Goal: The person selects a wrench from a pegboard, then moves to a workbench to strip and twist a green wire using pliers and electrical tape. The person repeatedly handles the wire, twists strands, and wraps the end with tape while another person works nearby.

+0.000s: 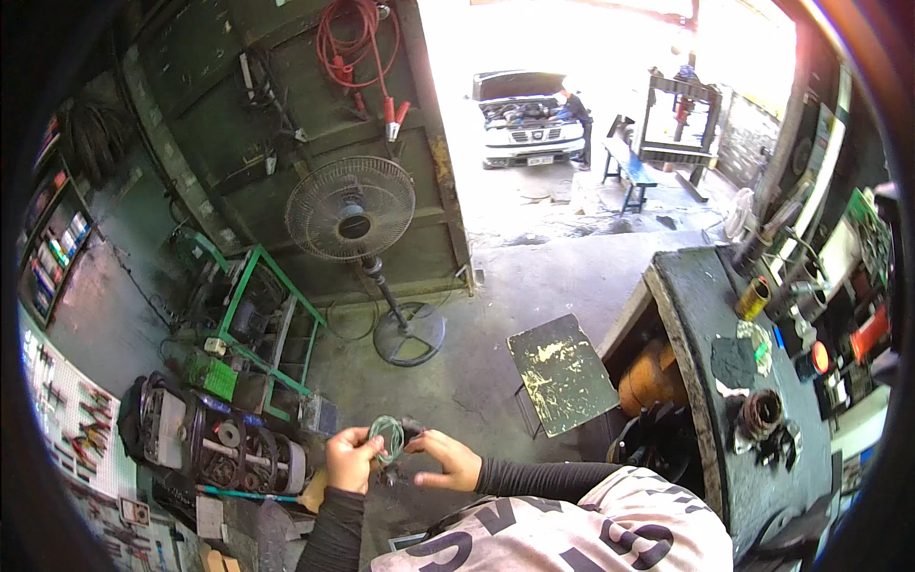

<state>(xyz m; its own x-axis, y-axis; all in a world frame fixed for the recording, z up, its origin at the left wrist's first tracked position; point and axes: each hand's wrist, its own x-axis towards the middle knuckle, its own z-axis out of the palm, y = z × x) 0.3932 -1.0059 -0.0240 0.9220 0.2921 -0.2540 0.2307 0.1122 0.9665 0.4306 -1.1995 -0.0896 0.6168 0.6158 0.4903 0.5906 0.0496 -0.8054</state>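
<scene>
My left hand (351,459) is closed, thumb and fingers pinching a loose coil of thin green wire (386,437) in front of my body. Just to its right, my right hand (452,463) has its fingertips on a small dark piece (412,431) beside the coil. What that piece is, I cannot make out. Both hands are held above the floor, close together, with the coil between them.
A pedestal fan (353,221) stands ahead, left of a worn stool (562,372). At right runs a dark workbench (705,315) bearing a wound copper coil (762,414). A green metal frame (272,324) is at left. Outside, a person (578,119) leans over an open-hooded car (530,133).
</scene>
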